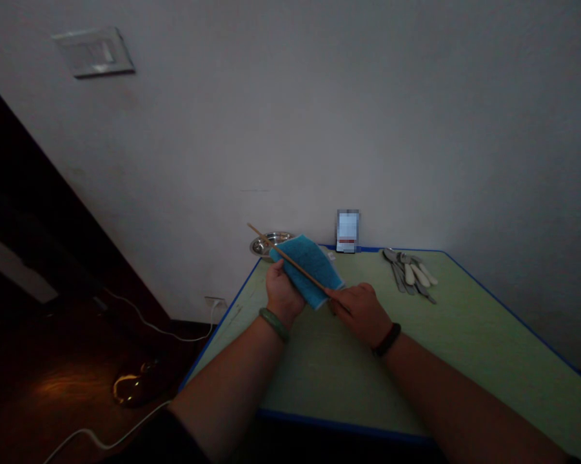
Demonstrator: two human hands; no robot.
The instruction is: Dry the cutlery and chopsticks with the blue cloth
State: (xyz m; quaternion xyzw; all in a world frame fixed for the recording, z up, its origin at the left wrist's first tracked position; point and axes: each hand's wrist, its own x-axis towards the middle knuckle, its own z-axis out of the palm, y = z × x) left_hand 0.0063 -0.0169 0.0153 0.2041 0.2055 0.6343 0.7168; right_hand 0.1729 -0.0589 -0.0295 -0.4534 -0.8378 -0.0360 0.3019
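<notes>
A blue cloth (312,254) with a pale edge lies spread over my left hand (281,293), which grips it from below with the thumb on top. Across the cloth runs a long, thin wooden chopstick (295,263), slanting from upper left to lower right. Its far end sticks out past the cloth, above the rim of a shiny metal bowl (254,247). My right hand (362,310) is closed on the chopstick's near end, beside the cloth's right corner. Both hands are raised over the table; the left fingers are mostly hidden under the cloth.
Several knives, forks or spoons (411,274), some with white handles, lie in a pile on the right of the green table (474,348). A phone (348,231) leans upright against the wall. A white cable (149,322) hangs from a wall socket (215,301) at left.
</notes>
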